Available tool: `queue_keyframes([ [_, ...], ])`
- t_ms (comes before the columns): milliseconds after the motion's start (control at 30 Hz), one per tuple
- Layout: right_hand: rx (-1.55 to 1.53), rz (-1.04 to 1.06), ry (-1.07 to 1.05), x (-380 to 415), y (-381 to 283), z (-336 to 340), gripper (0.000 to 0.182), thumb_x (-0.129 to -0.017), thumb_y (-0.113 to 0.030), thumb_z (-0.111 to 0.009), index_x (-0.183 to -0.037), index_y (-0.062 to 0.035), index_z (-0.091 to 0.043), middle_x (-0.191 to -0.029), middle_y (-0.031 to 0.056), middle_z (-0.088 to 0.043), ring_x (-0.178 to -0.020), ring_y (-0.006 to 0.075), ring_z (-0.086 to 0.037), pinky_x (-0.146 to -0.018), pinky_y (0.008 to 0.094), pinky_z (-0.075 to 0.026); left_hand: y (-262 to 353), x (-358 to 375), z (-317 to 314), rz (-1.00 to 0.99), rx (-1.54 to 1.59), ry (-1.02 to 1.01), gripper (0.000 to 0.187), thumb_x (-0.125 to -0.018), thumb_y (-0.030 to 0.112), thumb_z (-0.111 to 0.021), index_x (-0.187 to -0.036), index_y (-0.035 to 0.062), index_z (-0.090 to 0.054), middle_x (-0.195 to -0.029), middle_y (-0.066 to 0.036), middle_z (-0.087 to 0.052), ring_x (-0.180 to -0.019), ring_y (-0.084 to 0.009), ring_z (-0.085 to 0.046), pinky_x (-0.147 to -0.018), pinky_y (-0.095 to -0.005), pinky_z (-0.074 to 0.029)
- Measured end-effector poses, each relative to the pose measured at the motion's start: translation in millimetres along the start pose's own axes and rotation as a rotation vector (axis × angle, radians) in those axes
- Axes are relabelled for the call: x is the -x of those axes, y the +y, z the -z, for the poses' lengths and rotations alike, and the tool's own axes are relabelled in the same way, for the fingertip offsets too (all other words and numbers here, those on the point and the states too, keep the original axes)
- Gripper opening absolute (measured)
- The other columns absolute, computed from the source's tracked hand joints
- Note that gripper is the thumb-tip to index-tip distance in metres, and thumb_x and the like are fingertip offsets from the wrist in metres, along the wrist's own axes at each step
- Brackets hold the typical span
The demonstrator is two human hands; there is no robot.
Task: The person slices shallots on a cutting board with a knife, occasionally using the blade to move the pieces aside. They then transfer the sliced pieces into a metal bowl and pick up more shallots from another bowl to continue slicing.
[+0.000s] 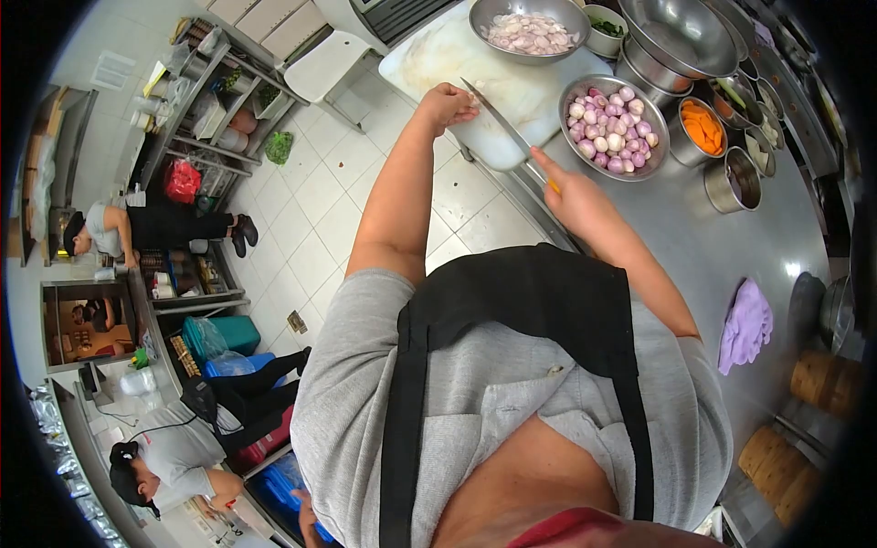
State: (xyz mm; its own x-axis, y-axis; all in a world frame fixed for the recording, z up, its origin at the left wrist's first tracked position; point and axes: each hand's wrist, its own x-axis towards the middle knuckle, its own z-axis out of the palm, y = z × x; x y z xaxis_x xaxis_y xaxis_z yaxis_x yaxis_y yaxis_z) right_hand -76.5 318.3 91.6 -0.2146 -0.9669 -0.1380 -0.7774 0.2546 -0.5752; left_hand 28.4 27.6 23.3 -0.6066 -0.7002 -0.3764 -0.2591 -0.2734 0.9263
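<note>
My right hand (577,196) is wrapped around the yellow handle of a kitchen knife (498,117). Its long blade points up and left over the white cutting board (425,68), the tip close to my left hand (446,108). The left fingers are pinched together at the board's near edge; a small pale bit shows at the fingertips, too small to name. Right of the board sits a metal bowl (661,151) of whole peeled shallots (612,132). A second metal bowl (480,27) on the board's far side holds sliced shallots (530,35).
Carrot pieces fill a metal pot (702,128); another metal pot (731,183) stands beside it. Large metal bowls (681,36) are stacked behind. A purple glove (745,327) lies on the steel counter (658,237). Two co-workers (174,228) (183,447) stand at the left.
</note>
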Motion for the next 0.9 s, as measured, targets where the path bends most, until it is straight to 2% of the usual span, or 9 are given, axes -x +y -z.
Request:
queue_keyframes([
  [67,-0.001,0.004,-0.002,-1,3,-4,0.058,-0.088,-0.012,-0.049,-0.143,-0.018,-0.031,-0.08,0.0245,-0.06,-0.074,0.037,-0.06,-0.07,0.045,-0.047,2,2,-1,-0.001,0.0,-0.004,0.015,-0.084,0.004,-0.061,-0.093,0.0006,-0.05,-0.088,-0.012,-0.063,-0.078,-0.0211,-0.067,-0.069,-0.0312,-0.057],
  [133,-0.032,0.052,0.097,-3,10,-12,0.061,-0.085,-0.011,-0.051,-0.143,-0.0228,-0.033,-0.069,0.0219,-0.055,-0.063,0.0342,-0.057,-0.063,0.0434,-0.044,2,2,-2,0.009,-0.007,0.004,0.014,-0.084,0.004,-0.061,-0.093,0.001,-0.05,-0.088,-0.011,-0.063,-0.078,-0.0208,-0.067,-0.07,-0.0312,-0.057],
  [333,-0.027,0.053,0.067,-10,11,-11,0.062,-0.085,-0.011,-0.051,-0.143,-0.0224,-0.031,-0.063,0.0219,-0.054,-0.058,0.0351,-0.055,-0.06,0.0436,-0.044,0,-2,0,0.012,-0.022,0.001,0.014,-0.084,0.004,-0.06,-0.093,0.0014,-0.05,-0.089,-0.011,-0.064,-0.078,-0.0204,-0.067,-0.07,-0.0307,-0.057],
  [367,-0.028,0.053,0.067,-12,9,-10,0.062,-0.085,-0.011,-0.051,-0.143,-0.0224,-0.031,-0.063,0.0219,-0.054,-0.058,0.0351,-0.055,-0.06,0.0436,-0.044,-1,-2,0,0.012,-0.022,0.001,0.014,-0.084,0.004,-0.06,-0.093,0.0014,-0.05,-0.089,-0.011,-0.064,-0.078,-0.0204,-0.067,-0.07,-0.0307,-0.057],
  [433,-0.031,0.023,0.002,-16,6,-7,0.06,-0.085,-0.01,-0.05,-0.142,-0.0163,-0.032,-0.07,0.0239,-0.059,-0.065,0.0362,-0.059,-0.064,0.0455,-0.046,0,-3,0,0.015,-0.02,0.0,0.014,-0.084,0.004,-0.06,-0.094,0.0014,-0.05,-0.089,-0.011,-0.065,-0.078,-0.0205,-0.067,-0.071,-0.0308,-0.057],
  [567,-0.039,0.027,0.004,-26,12,-15,0.06,-0.085,-0.011,-0.05,-0.142,-0.0167,-0.033,-0.069,0.0239,-0.059,-0.064,0.036,-0.059,-0.062,0.0453,-0.046,-1,-3,1,0.005,-0.006,-0.018,0.014,-0.084,0.004,-0.06,-0.094,0.0011,-0.05,-0.09,-0.011,-0.065,-0.078,-0.0205,-0.067,-0.071,-0.0309,-0.057],
  [633,-0.055,0.05,0.05,-31,17,-19,0.064,-0.085,-0.012,-0.05,-0.144,-0.0252,-0.029,-0.065,0.0223,-0.055,-0.058,0.0344,-0.055,-0.06,0.0428,-0.044,-1,-3,0,0.002,-0.019,-0.012,0.015,-0.085,0.004,-0.06,-0.095,0.0007,-0.05,-0.09,-0.011,-0.065,-0.078,-0.0206,-0.067,-0.07,-0.0312,-0.057],
  [867,-0.021,0.011,0.019,-36,13,-17,0.065,-0.086,-0.013,-0.049,-0.145,-0.0285,-0.026,-0.067,0.023,-0.056,-0.061,0.0347,-0.057,-0.061,0.043,-0.045,-1,-1,-2,-0.005,-0.02,0.011,0.016,-0.085,0.005,-0.061,-0.095,-0.0005,-0.05,-0.089,-0.012,-0.065,-0.078,-0.0211,-0.067,-0.07,-0.0316,-0.057],
  [900,-0.008,0.005,0.007,-36,11,-16,0.065,-0.086,-0.013,-0.049,-0.145,-0.0281,-0.026,-0.068,0.0229,-0.057,-0.062,0.035,-0.057,-0.062,0.0432,-0.045,-1,-1,-2,0.01,-0.02,0.019,0.017,-0.084,0.005,-0.061,-0.097,-0.0003,-0.051,-0.093,-0.013,-0.065,-0.082,-0.022,-0.067,-0.073,-0.0317,-0.056],
])
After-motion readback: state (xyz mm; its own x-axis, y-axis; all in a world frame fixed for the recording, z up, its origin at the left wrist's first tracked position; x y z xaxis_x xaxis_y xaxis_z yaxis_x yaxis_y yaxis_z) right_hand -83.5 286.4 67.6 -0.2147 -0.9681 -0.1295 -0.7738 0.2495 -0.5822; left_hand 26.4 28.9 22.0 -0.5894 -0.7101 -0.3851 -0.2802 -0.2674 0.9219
